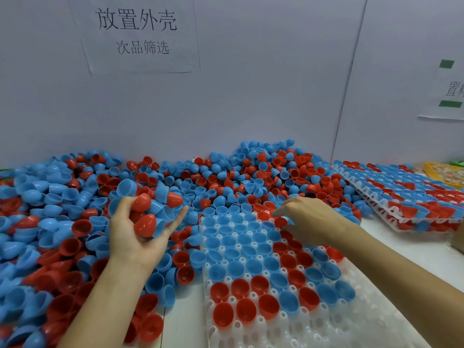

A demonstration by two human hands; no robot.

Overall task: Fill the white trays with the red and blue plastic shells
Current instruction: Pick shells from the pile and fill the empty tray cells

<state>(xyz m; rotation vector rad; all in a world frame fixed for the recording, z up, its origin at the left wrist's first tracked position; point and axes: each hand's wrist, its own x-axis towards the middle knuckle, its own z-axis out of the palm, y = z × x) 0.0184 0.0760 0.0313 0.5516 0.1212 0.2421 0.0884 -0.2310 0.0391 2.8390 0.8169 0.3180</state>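
A white tray (334, 330) with round sockets lies in front of me, its far rows holding blue and red shells with the open side up. My left hand (135, 237) is raised, palm up, cupping a handful of red and blue shells (150, 212) left of the tray. My right hand (308, 217) reaches over the tray's far right part, fingertips pinching a red shell (280, 221) at a socket. A big heap of loose shells (62, 197) covers the table behind and to the left.
A stack of filled trays (411, 197) sits at the right, against the wall. A yellow box (444, 173) stands behind it. Grey partition walls with paper signs (135, 33) close off the back. The tray's near rows have bare sockets.
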